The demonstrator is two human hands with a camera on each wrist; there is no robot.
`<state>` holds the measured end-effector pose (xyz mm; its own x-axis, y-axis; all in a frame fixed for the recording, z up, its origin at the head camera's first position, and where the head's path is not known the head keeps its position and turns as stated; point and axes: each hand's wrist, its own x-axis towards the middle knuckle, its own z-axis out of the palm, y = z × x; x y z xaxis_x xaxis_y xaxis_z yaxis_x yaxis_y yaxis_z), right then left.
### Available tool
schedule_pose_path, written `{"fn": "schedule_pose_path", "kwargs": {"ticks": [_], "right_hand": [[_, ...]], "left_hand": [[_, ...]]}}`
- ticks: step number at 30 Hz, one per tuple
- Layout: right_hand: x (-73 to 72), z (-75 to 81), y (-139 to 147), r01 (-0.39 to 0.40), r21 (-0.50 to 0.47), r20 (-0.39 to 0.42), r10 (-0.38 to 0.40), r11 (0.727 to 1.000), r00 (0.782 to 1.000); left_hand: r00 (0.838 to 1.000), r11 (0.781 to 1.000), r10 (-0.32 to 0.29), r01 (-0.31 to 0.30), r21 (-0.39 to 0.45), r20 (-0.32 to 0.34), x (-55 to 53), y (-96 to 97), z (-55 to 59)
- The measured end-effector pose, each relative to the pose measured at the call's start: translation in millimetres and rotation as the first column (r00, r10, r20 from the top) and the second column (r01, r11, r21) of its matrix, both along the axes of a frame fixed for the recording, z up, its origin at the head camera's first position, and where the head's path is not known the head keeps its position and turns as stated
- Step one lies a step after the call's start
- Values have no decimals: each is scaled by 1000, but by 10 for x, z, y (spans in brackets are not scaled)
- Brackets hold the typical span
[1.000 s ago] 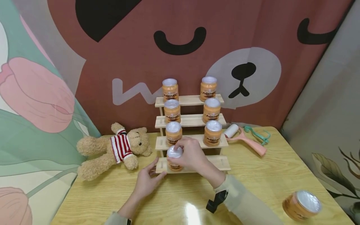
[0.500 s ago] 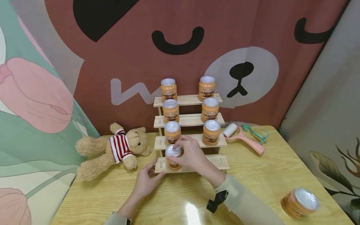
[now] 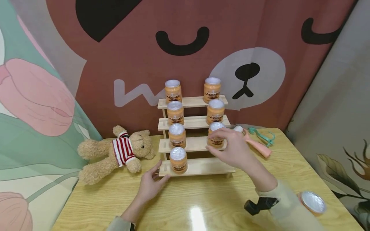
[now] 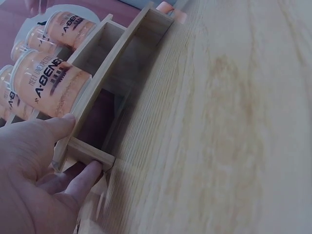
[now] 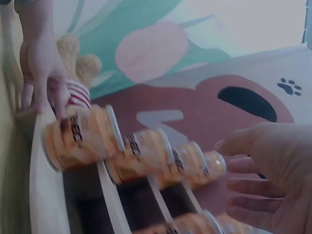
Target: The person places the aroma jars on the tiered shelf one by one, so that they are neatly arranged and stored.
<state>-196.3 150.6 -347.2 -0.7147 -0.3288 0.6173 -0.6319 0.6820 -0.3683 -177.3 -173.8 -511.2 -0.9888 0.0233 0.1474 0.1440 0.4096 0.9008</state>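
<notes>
My left hand (image 3: 151,184) grips the left end of the lowest board of a wooden tiered display stand (image 3: 208,166); in the left wrist view its thumb lies near the board's front edge and its fingers reach the side support. An orange jar (image 3: 178,162) with a silvery top stands upright on that lowest board, at the left. My right hand (image 3: 232,147) hovers in front of the right side of the stand, holding nothing, thumb and fingers apart. It partly covers an orange jar (image 3: 216,127) on the second board up. In the right wrist view the right hand's (image 5: 268,180) fingers are extended.
More orange jars, such as a top-left jar (image 3: 173,91), stand in two columns on the upper boards. Another jar (image 3: 312,202) stands at the table's right front. A teddy bear (image 3: 124,152) lies left. A pink-handled roller (image 3: 260,147) and a green tool (image 3: 263,137) lie right.
My right hand has let go of the jar on the lowest board and moved right and up. The jar stays at the board's left. My left hand keeps its hold on the stand.
</notes>
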Motion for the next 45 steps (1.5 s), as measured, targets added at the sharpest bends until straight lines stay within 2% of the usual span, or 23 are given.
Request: {"fn": "schedule_pose_path", "kwargs": {"ticks": [5,11,17,23,29,33,36,42,45], "right_hand": [[-6,66,326,43,-60,-54,-46,997,997],[74,130,718,123,-32,-89,-126,992,988],[239,139,1182,227,16,-108,-224,974,969],[390,-10,1592,276,72,8,-277,959,961],[514,-244,2006,210,154,86,-225,965,971],[622,-444,2254,179,165,157,-205,970,966],[689,-578,2384,162,146,222,-192,976,956],[797,-744,2592,123,128,350,-161,984,923],[854,-841,2722,69,135,413,-119,988,903]], "left_hand": [[1000,1000,12,-12,-8,9,13,-19,5],[1000,1000,-4,4,22,22,17,-9,18],[1000,1000,-9,9,27,4,12,-5,37],[1000,1000,-3,2,14,8,14,-14,38],[1000,1000,-2,2,14,12,3,-3,13],[1000,1000,5,-6,22,26,-5,6,-12],[1000,1000,1,-1,19,16,-8,0,-20],[1000,1000,7,-8,24,25,-15,-6,-21],[1000,1000,5,-5,25,20,-4,1,-20]]}}
